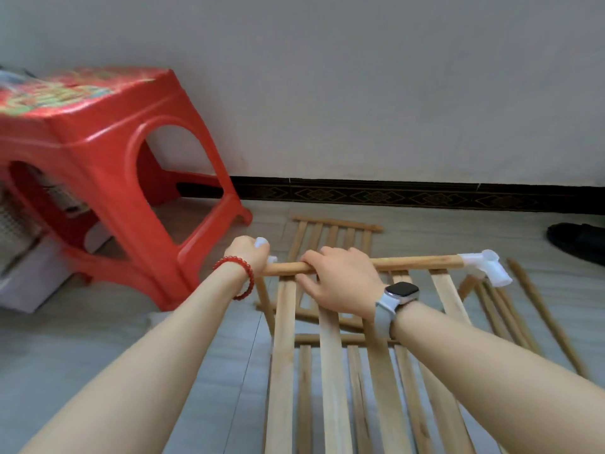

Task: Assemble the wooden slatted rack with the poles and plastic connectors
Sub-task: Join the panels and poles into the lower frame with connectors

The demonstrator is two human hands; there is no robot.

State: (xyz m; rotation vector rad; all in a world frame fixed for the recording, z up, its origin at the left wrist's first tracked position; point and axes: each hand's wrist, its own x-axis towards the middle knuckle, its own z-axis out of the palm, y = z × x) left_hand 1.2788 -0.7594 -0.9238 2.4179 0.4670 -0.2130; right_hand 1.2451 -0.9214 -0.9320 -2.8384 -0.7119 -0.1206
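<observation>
A wooden slatted panel (330, 371) tilts up towards me, its round top rail (422, 262) running left to right. My right hand (340, 281), a watch on its wrist, grips that rail near its left part. My left hand (247, 253), with a red bead bracelet, is curled round a white plastic connector (262, 242) at the rail's left end. Another white connector (489, 267) caps the rail's right end. A second slatted panel (330, 234) lies flat on the floor beyond. Loose poles (543, 316) lie at the right.
A red plastic stool (108, 178) stands on the grey floor at the left, with a white box (36, 283) beside it. The wall and its dark skirting (409, 194) run across the back. A black shoe (579, 240) sits at the far right.
</observation>
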